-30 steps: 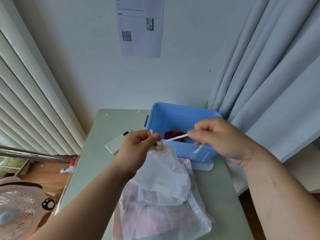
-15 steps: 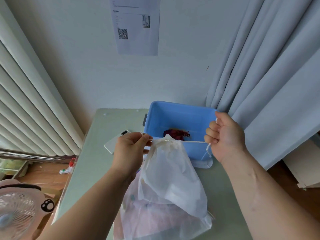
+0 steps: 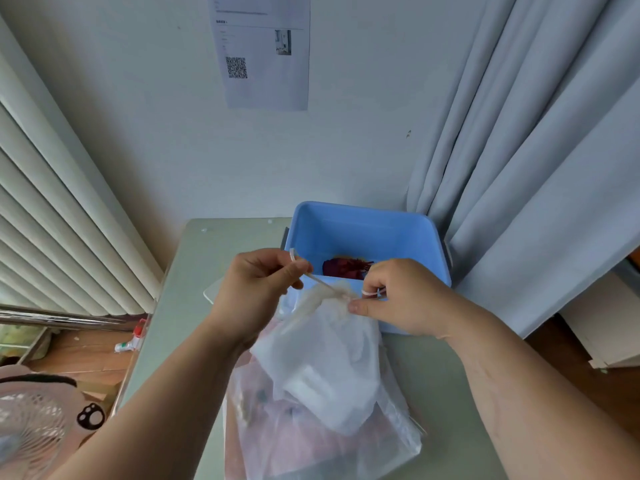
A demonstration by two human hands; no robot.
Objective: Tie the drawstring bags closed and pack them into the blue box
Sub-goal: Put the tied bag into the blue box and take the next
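Pinched one end of the cord (image 3: pixel 320 281) between thumb and forefinger of the left hand (image 3: pixel 252 292), raised above the table (image 3: pixel 221 258) with the wrist bent and the other fingers curled in. Gripped the other end with the right hand (image 3: pixel 405 299), looped it round a finger and set the thumb against the gathered neck of the white bag (image 3: pixel 329 358). Reached in with both bare forearms from the lower corners.

Held the white bag by its neck just in front of the blue box (image 3: pixel 367 233), close to the near wall, above a heap of bags (image 3: pixel 311 445) in clear, crinkled plastic on the table.

Showed thin, half-transparent cloth in the white bag, puckered tight at the neck and hanging in soft folds. Ran narrow, flat and pale, stretched straight from the left fingers down to the neck. Looked like smooth hard plastic in the blue box, rectangular with rounded corners, open on top, with a dark red bundle (image 3: pixel 346 266) on its floor. Lay smooth and pale green underneath.
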